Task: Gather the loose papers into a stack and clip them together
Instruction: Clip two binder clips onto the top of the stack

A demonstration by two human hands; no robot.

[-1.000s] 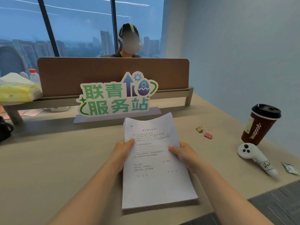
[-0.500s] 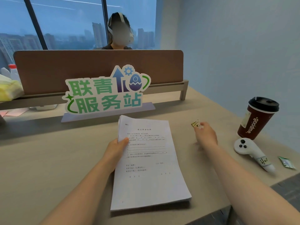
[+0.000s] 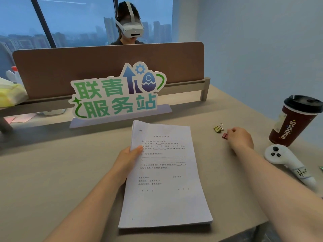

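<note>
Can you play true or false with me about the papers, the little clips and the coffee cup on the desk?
1. The left hand holds the left edge of the paper stack. True.
2. The right hand is picking up the coffee cup. False: its fingers are at the pink clip; the cup stands apart, further right.
3. A gold clip lies on the desk next to the pink one. True.
4. The papers are already clipped together. False: no clip is on the stack; both clips are still beside it.
5. The cup has no lid. False: it wears a black lid.
</note>
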